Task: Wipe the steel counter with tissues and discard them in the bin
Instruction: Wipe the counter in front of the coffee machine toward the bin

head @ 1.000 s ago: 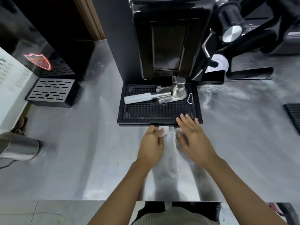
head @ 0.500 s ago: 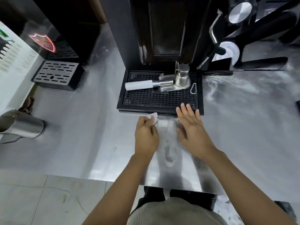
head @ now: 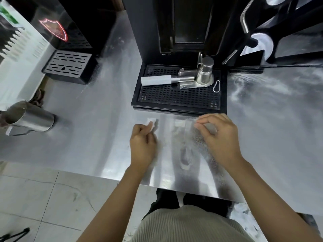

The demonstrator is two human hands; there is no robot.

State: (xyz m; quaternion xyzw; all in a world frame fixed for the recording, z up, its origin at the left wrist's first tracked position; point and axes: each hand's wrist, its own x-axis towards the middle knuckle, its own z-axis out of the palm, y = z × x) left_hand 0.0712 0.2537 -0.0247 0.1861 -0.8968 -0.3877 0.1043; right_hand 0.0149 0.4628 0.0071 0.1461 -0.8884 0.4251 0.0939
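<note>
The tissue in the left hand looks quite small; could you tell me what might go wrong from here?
The tissue that the left hand pinches may only smear the dark specks across the counter. Wiping toward the near edge could push them onto the floor.

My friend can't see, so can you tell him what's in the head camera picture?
A person's left hand pinches a small white tissue at a shiny steel counter, just in front of the drip tray of a black coffee machine. The right hand curls its fingers over dark specks.
</note>
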